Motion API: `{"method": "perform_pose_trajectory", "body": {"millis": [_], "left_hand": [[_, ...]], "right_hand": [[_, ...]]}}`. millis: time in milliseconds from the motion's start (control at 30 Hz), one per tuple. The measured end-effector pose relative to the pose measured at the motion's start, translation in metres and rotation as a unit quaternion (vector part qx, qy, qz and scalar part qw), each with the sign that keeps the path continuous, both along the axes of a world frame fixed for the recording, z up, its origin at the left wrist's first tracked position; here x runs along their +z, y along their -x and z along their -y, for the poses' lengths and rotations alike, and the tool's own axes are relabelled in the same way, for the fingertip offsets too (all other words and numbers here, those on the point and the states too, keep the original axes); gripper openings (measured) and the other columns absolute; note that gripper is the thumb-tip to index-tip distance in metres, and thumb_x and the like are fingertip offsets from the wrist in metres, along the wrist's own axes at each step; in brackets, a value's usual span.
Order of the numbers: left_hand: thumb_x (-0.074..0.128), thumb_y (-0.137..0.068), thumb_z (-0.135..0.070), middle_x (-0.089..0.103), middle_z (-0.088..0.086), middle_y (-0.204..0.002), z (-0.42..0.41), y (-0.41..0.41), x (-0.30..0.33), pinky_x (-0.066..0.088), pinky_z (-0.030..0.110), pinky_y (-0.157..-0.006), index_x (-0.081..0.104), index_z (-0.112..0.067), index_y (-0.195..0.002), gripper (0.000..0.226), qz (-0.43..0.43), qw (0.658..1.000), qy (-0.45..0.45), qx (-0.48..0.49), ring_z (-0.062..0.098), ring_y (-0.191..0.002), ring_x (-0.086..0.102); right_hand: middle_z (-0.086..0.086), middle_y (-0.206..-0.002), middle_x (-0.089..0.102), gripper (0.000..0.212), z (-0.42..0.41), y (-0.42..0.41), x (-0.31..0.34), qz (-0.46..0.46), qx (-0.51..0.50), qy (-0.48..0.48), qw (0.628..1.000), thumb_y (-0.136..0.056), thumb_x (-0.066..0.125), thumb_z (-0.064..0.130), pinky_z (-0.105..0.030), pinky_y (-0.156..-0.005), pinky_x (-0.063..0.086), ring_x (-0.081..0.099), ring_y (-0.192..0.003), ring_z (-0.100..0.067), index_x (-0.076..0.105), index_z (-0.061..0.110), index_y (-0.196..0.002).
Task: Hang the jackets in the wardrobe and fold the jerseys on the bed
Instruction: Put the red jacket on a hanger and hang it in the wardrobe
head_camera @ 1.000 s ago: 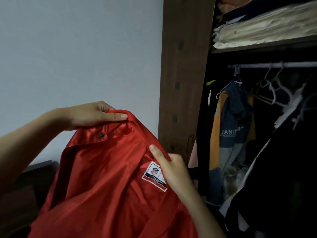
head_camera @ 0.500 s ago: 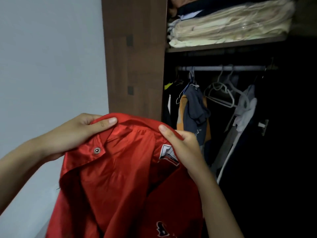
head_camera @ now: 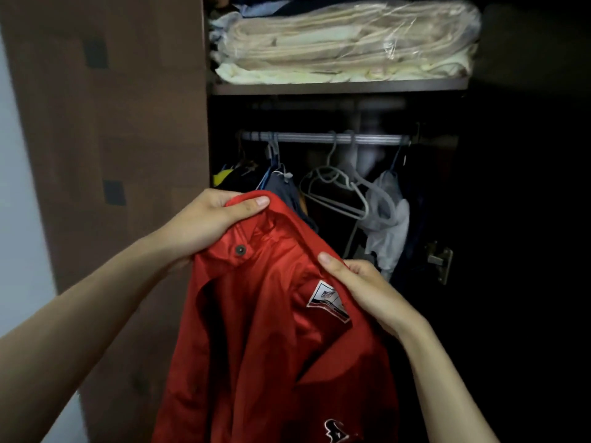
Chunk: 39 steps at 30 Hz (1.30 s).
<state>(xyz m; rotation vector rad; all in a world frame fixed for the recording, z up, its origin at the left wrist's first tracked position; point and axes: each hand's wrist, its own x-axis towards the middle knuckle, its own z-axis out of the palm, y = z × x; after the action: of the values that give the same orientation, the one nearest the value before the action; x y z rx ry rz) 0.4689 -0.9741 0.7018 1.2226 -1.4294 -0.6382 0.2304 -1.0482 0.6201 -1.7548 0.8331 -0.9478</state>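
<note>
A shiny red jacket [head_camera: 265, 330] with a snap button and a white neck label hangs from both hands in front of the open wardrobe [head_camera: 128, 129]. My left hand [head_camera: 204, 225] pinches the collar at its top left. My right hand [head_camera: 367, 292] grips the collar to the right, just beside the label. Behind the jacket runs the metal hanging rail [head_camera: 323, 138]. Empty grey hangers [head_camera: 339, 193] dangle from it, and dark clothes [head_camera: 281, 190] hang at the rail's left end.
A shelf [head_camera: 339, 86] above the rail holds folded cream bedding in plastic [head_camera: 345, 49]. A white garment [head_camera: 388, 225] hangs at the rail's right. The wardrobe's brown side panel stands on the left, a pale wall [head_camera: 19, 187] beyond it. A metal hinge [head_camera: 439, 260] shows in the dark interior.
The view has swung to face the wardrobe opening, which now fills the frame. Both hands keep their hold on the collar, with the jacket now straight before the rail.
</note>
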Motion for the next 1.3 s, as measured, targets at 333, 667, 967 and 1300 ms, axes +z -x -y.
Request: {"method": "perform_pose_trajectory", "body": {"millis": [333,667,967,1300], "left_hand": [[0.071,-0.093,-0.021,0.077,0.014,-0.08,0.136,-0.009,0.0,0.057,0.023,-0.063,0.078,0.0,-0.09,0.022,-0.091,0.988,0.007,-0.126,0.017,-0.064,0.071],[0.072,-0.092,-0.025,0.076,0.019,-0.086,0.215,0.01,0.004,0.053,0.02,-0.061,0.076,0.006,-0.098,0.032,-0.049,0.991,-0.008,-0.125,0.02,-0.066,0.068],[0.073,-0.092,-0.027,0.076,0.012,-0.073,0.228,-0.016,0.013,0.055,0.018,-0.053,0.076,0.002,-0.09,0.029,-0.021,0.995,-0.046,-0.087,0.013,-0.054,0.069],[0.074,-0.092,-0.026,0.075,0.012,-0.072,0.229,-0.021,0.012,0.057,0.021,-0.056,0.075,0.005,-0.089,0.031,-0.042,0.997,-0.042,-0.049,0.014,-0.052,0.068]], "right_hand": [[-0.002,-0.115,0.078,0.054,0.058,-0.021,0.013,-0.171,-0.011,-0.077,0.982,-0.091,0.053,0.067,-0.038,-0.104,0.055,0.074,-0.108,-0.019,0.074,0.023,-0.115],[-0.008,-0.088,0.068,0.019,0.154,-0.016,0.064,-0.033,-0.323,0.178,0.929,-0.096,0.068,0.036,-0.039,-0.076,0.052,0.064,-0.08,-0.023,0.058,0.02,-0.091],[-0.016,-0.081,0.063,0.031,0.27,-0.058,0.1,-0.146,-0.275,0.092,0.946,-0.102,0.06,0.037,-0.026,-0.052,0.047,0.066,-0.052,-0.015,0.061,0.008,-0.091],[0.008,-0.047,0.031,0.047,0.226,-0.065,0.053,0.101,-0.259,0.136,0.951,-0.095,0.065,0.052,-0.021,-0.036,0.02,0.027,-0.037,-0.006,0.04,0.025,-0.066]]}}
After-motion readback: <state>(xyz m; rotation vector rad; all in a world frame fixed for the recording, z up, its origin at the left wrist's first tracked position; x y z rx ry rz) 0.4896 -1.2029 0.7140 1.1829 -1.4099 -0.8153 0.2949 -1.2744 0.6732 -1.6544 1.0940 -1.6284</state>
